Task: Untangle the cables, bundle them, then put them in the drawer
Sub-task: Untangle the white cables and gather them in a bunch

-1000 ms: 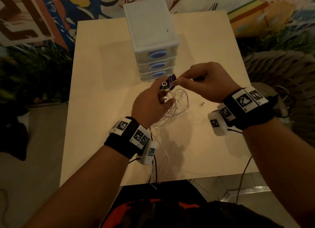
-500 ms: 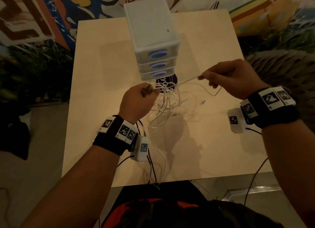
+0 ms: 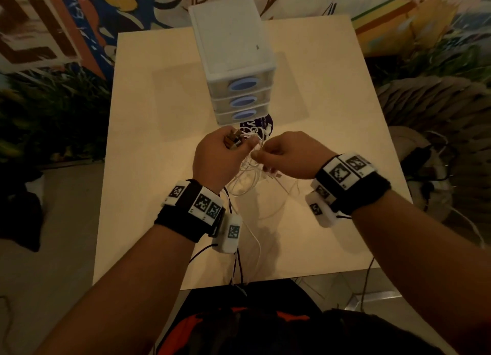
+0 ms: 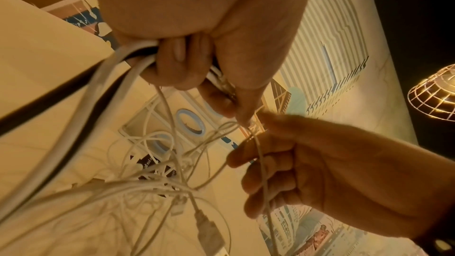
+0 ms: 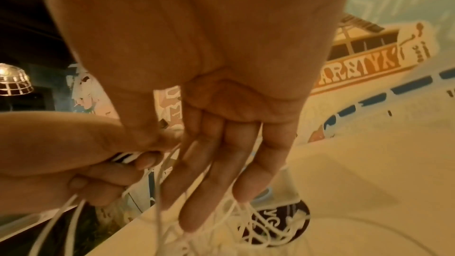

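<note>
A tangle of thin white cables (image 3: 245, 178) hangs from my hands down to the table, just in front of the white three-drawer unit (image 3: 236, 62), whose drawers are all closed. My left hand (image 3: 239, 145) grips a bunch of cables and their plug ends, fingers curled round them (image 4: 172, 59). My right hand (image 3: 256, 155) is close beside it and pinches one thin strand (image 4: 258, 147) between thumb and forefinger, its other fingers hanging down among the loops (image 5: 221, 163). A USB plug (image 4: 209, 231) dangles below the tangle.
The light wooden table (image 3: 159, 155) has bare surface left and right of the hands. A dark round sticker or coaster (image 3: 256, 123) lies at the foot of the drawer unit. A wicker chair (image 3: 425, 102) stands off the right edge. Black wrist-camera leads (image 3: 239, 264) trail over the near edge.
My right hand, which had drawn a strand out to the right half a second ago, has come back to the left hand. Both hands are now together over the tangle.
</note>
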`<act>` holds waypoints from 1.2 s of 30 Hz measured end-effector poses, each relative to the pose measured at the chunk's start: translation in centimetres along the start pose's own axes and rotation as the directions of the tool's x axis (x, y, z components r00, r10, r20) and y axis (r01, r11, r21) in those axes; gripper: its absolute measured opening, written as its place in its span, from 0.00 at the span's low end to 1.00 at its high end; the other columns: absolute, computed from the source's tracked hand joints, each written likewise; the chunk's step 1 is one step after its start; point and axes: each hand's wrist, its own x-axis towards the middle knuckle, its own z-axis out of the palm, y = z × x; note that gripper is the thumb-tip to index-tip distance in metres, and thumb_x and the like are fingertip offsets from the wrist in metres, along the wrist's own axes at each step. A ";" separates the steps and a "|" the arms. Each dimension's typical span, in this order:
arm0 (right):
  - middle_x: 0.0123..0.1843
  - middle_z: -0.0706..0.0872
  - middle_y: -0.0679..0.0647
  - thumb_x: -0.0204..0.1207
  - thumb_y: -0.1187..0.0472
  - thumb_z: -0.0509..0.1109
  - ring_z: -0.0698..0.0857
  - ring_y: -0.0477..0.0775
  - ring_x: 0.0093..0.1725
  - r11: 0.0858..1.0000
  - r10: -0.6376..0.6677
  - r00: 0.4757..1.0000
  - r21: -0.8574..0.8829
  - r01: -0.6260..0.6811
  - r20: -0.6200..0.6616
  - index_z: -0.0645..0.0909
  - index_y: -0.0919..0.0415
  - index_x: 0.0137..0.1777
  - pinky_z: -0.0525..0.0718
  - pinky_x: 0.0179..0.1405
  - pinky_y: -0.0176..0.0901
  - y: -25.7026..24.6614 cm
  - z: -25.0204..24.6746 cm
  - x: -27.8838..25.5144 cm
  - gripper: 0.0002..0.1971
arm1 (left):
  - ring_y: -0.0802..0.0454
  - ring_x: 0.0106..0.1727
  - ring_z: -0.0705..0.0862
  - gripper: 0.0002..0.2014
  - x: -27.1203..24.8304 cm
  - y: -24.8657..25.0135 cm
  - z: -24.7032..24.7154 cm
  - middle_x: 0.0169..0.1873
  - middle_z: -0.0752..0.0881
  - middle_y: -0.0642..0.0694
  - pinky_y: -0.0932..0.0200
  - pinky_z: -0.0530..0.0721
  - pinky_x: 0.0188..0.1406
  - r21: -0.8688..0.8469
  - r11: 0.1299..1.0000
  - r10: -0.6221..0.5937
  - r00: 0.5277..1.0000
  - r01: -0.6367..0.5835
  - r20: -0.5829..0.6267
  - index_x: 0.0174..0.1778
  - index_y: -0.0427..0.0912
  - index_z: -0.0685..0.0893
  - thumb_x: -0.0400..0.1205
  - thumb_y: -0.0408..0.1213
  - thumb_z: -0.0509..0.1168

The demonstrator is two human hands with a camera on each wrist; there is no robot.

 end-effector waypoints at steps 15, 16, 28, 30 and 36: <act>0.32 0.85 0.27 0.86 0.62 0.62 0.79 0.25 0.31 0.968 0.035 0.962 0.249 0.035 -0.272 0.92 0.51 0.53 0.72 0.43 0.34 1.7 -3.4 -1.9 0.15 | 0.68 0.28 0.81 0.22 1.3 -1.8 -2.3 0.22 0.85 0.53 0.62 0.72 0.32 0.053 0.982 -0.179 0.983 0.181 -0.045 0.32 0.43 0.88 0.86 0.53 0.66; 0.31 0.85 0.26 0.85 0.62 0.62 0.81 0.27 0.33 0.962 0.033 0.961 0.271 0.044 -0.274 0.93 0.52 0.51 0.74 0.44 0.37 2.1 -3.6 -2.0 0.15 | 0.66 0.29 0.81 0.23 1.5 -2.0 -2.4 0.22 0.85 0.53 0.62 0.72 0.33 0.053 0.977 -0.203 0.978 0.205 -0.047 0.31 0.43 0.88 0.86 0.54 0.66; 0.42 0.91 0.39 0.85 0.53 0.68 0.85 0.39 0.46 0.959 0.003 0.946 0.268 0.089 -0.323 0.94 0.48 0.47 0.82 0.57 0.52 4.1 -3.7 -2.4 0.12 | 0.64 0.31 0.81 0.12 1.1 -1.0 -2.1 0.32 0.87 0.53 0.67 0.77 0.36 -0.073 0.987 -0.140 0.989 0.143 0.046 0.44 0.45 0.87 0.81 0.51 0.75; 0.36 0.88 0.36 0.83 0.45 0.70 0.83 0.36 0.38 0.975 -0.031 0.943 0.196 0.101 -0.332 0.94 0.46 0.49 0.80 0.48 0.47 2.9 -3.9 -2.0 0.12 | 0.69 0.33 0.81 0.18 0.3 -0.1 -1.6 0.37 0.85 0.58 0.74 0.77 0.36 -0.091 0.995 -0.046 0.997 0.051 0.057 0.59 0.51 0.84 0.76 0.50 0.79; 0.31 0.88 0.34 0.80 0.42 0.72 0.82 0.41 0.32 0.981 -0.094 0.937 0.127 0.145 -0.336 0.94 0.46 0.50 0.77 0.37 0.45 0.8 -4.6 -0.6 0.13 | 0.64 0.37 0.84 0.18 -1.5 1.4 0.6 0.38 0.86 0.62 0.55 0.86 0.42 -0.022 0.989 0.147 0.988 -0.146 0.049 0.55 0.58 0.79 0.75 0.51 0.79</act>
